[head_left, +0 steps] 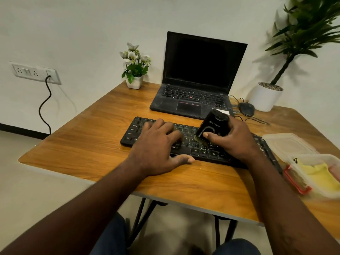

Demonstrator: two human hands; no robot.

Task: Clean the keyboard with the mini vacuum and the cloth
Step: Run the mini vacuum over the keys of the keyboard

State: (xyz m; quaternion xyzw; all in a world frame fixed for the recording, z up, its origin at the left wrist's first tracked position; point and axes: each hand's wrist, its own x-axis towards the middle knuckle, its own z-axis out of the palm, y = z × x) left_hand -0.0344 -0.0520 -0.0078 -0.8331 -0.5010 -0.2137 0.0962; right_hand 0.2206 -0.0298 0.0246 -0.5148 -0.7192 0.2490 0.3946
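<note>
Your right hand (233,138) grips the mini vacuum (211,126), thumb pressed on its front face and fingers wrapped behind it. The vacuum is tilted, with its brush end down on the keys near the middle of the keyboard (134,129). Your left hand (158,144) lies flat and relaxed on the left half of the keyboard, fingers straight and spread over the keys, thumb out along the front edge. The keyboard sits slantwise on the wooden table (92,144), just in front of an open laptop (193,85) with a dark screen. The yellow cloth (318,175) lies inside a clear container (312,157) at the table's right edge, well apart from both hands, and the container's lid (287,142) rests beside it, near the keyboard's right end. A mouse (246,108) sits to the right of the laptop
</note>
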